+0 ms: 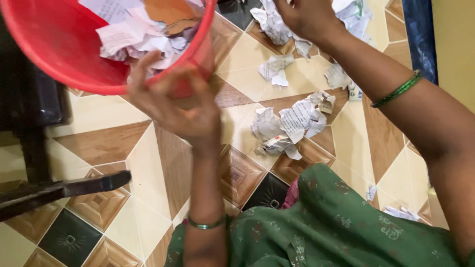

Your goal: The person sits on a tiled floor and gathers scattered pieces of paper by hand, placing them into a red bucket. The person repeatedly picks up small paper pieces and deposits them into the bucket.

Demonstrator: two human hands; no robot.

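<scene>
Red plastic, one round tub (54,49) fills the upper left of the view, tilted toward the camera. Inside it lies a heap of crumpled paper scraps (143,34), mostly white with one brown piece on top.

Two bare hands show, each wrist wearing one green bangle. The left hand (173,101) is at the tub's near rim, its fingers curled and loosely spread, fingertips touching the rim's outer edge; whether it grips firmly cannot be told.

The right hand (304,17) reaches to the top of the view, its fingers closed down over a wad of crumpled white paper (274,22) on the floor; the fingertips themselves are hidden behind the hand.

On the patterned tile floor (128,143), in cream, brown and black, about five more clumps of paper lie loose: a big clump (289,126) in the middle, a small one (274,68) above it, others near the forearm and two scraps at lower right.

A green printed garment (336,222) covers the person's lap below. A dark bar (64,190) juts in from the left.
</scene>
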